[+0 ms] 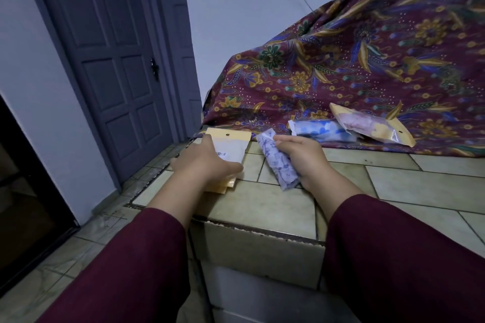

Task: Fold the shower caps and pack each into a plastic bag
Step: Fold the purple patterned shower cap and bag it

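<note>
My right hand [305, 160] grips a folded lilac shower cap with a flower print [275, 162], rolled into a narrow bundle standing on the tiled ledge [262, 207]. My left hand [207, 162] lies on a small stack of empty plastic bags with yellow headers [231, 143] at the ledge's left corner, thumb stretched along the top bag's near edge. Behind, a packed blue-print cap in its bag [320, 128] and a packed pink cap in a yellow-trimmed bag [372, 126] lie side by side.
A maroon batik cloth [367, 55] drapes over something bulky at the back right, its hem under the packed bags. A grey panelled door [110, 60] stands left. The ledge drops to a tiled floor [86, 238] on the left and front.
</note>
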